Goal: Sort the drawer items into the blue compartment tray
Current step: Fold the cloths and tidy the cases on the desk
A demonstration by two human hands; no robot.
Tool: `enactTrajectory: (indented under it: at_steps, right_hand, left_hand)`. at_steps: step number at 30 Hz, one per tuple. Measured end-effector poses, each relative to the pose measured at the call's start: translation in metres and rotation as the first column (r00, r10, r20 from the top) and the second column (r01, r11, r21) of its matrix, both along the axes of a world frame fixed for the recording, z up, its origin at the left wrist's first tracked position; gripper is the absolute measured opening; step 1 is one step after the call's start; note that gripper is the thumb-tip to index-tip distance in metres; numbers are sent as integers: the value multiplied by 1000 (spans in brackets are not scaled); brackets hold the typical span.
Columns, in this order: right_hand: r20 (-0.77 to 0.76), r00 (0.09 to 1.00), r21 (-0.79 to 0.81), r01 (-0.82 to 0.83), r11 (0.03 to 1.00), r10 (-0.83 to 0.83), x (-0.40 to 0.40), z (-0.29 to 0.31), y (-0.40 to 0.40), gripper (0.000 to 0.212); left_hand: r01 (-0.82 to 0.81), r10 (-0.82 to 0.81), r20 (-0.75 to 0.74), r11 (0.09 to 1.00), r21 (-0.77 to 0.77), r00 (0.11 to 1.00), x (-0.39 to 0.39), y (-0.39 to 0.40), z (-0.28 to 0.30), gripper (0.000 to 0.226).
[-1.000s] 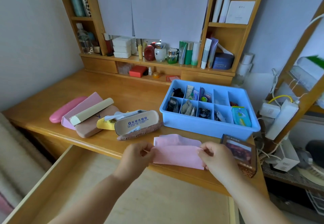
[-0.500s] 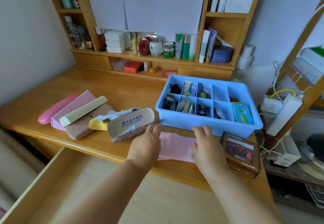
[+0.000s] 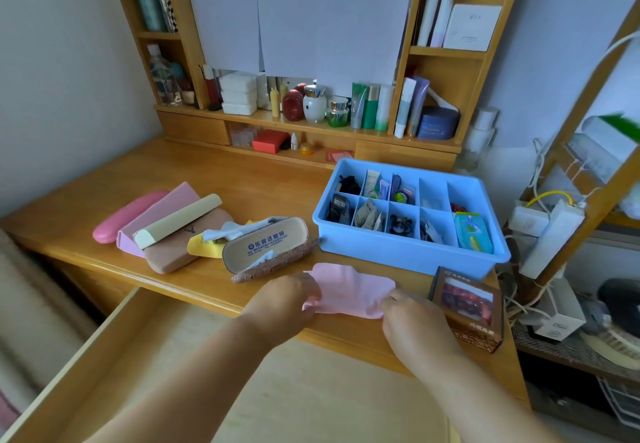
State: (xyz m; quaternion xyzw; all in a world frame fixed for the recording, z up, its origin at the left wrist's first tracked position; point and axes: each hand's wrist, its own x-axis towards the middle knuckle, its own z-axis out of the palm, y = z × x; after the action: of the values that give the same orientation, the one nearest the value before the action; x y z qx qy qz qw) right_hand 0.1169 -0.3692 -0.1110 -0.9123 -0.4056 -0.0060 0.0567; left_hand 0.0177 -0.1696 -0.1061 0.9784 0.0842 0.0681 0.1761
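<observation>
A pink cloth (image 3: pixel 349 290) lies folded on the desk's front edge, just in front of the blue compartment tray (image 3: pixel 401 252). My left hand (image 3: pixel 284 300) pinches the cloth's left end and my right hand (image 3: pixel 412 318) pinches its right end. The tray holds small items in several compartments, among them a green wipes pack (image 3: pixel 472 233) at the right. The open drawer (image 3: pixel 114 345) below the desk shows a bare wooden bottom.
An open glasses case (image 3: pixel 266 246) with a white cloth lies left of the pink cloth. Further left are a yellow cloth (image 3: pixel 202 246), a brown case (image 3: pixel 180 245), a cream case (image 3: pixel 176 220) and pink cases (image 3: pixel 128 212). A dark box (image 3: pixel 467 307) stands at the right.
Both hands pressed the pink cloth flat on the desk half a second ago; now they have drawn back to its near corners and pinch them. The view tilted slightly.
</observation>
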Motion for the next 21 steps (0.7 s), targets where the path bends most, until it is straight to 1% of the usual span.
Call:
enactTrajectory:
  at_steps: [1, 3, 4, 5, 6, 8, 9, 10, 11, 12, 13, 14, 15, 16, 18, 20, 21]
  right_hand:
    - [8, 1000, 44, 14, 999, -14, -1, 1, 0, 42]
    - [44, 996, 170, 73, 983, -82, -2, 9, -3, 19]
    - [34, 992, 238, 111, 965, -123, -2, 15, -3, 14]
    - [-9, 989, 309, 145, 940, -150, 0, 21, -4, 12]
    - [-88, 983, 386, 184, 904, -162, 1, 29, -3, 11]
    - [-306, 940, 536, 300, 789, -149, 1, 45, -1, 11]
    - [-422, 899, 585, 371, 721, -120, 2, 52, -1, 13]
    - [-528, 846, 619, 438, 653, -67, 2, 59, -1, 14]
    - [-611, 792, 637, 491, 595, 0, 1, 65, -2, 14]
    - [-659, 750, 642, 523, 560, 56, 1, 69, -3, 13]
    - [-680, 728, 641, 532, 553, 88, 1, 74, -5, 13]
    - [-688, 719, 636, 531, 560, 100, 0, 76, -6, 14]
    - [-698, 708, 631, 537, 560, 107, 1, 77, -6, 15]
    - [-716, 689, 621, 555, 553, 114, 1, 77, -6, 16]
    - [-775, 619, 578, 616, 536, 125, 1, 74, -5, 17]
    - [-846, 517, 507, 701, 502, 132, -2, 70, -1, 18]
    - [-867, 483, 477, 734, 483, 123, -4, 68, 2, 18]
  left_hand:
    - [-18, 18, -13, 1000, 2, 1000, 1, -1, 1, 23]
    - [-52, 52, -18, 999, 3, 998, 1, -1, 2, 21]
    - [-72, 72, 6, 997, -18, 997, 1, 0, 4, 20]
    - [-98, 100, 46, 994, -52, 994, 0, 1, 7, 19]
    - [-125, 136, 110, 987, -101, 985, -1, 2, 11, 17]
    - [-178, 232, 236, 957, -229, 944, -3, 1, 21, 12]
    - [-197, 288, 271, 927, -318, 919, -4, -1, 27, 13]
    - [-204, 348, 284, 877, -435, 893, -5, -2, 32, 15]
    - [-191, 406, 275, 798, -572, 872, -5, -4, 38, 15]
    - [-158, 447, 250, 695, -701, 859, -7, -6, 45, 15]
    - [-125, 468, 218, 597, -792, 856, -9, -7, 50, 19]
    - [-97, 472, 186, 515, -852, 862, -10, -7, 55, 23]
    - [-83, 464, 162, 464, -882, 871, -13, -7, 57, 24]
    - [-82, 457, 147, 445, -892, 877, -14, -8, 57, 24]
    - [-125, 473, 122, 458, -880, 873, -16, -10, 54, 25]
    - [-200, 547, 114, 482, -853, 829, -14, -14, 49, 23]
    - [-242, 591, 136, 514, -823, 795, -13, -17, 47, 22]
